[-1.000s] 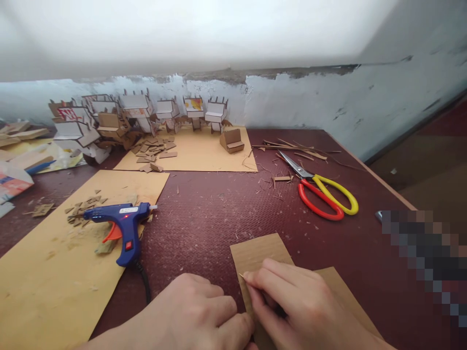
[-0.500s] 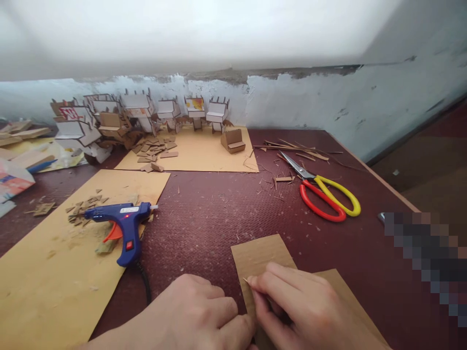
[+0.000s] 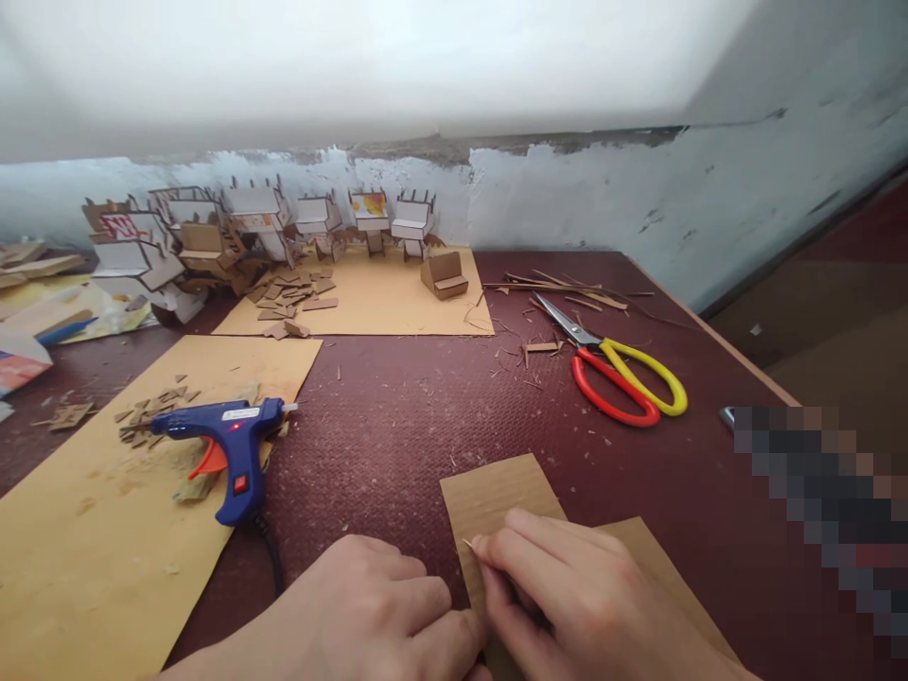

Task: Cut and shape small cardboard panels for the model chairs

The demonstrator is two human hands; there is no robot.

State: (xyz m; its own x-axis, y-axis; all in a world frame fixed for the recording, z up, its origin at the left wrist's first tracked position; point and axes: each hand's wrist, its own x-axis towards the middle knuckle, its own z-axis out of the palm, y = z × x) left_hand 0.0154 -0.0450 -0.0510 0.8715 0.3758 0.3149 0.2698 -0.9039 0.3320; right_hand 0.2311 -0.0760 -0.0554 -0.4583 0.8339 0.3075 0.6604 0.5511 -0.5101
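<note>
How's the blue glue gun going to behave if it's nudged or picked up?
The blue glue gun looks like hard plastic, so probably stiff. It's lying flat on its side, so a nudge would likely slide or swivel it rather than roll it. The black cord leaves the grip end and may tug there on a lift.

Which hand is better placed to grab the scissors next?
Probably the right hand: the scissors lie on its side, nearer to it, though its fingertips pinch a thin sliver. The left hand is farther off.
</note>
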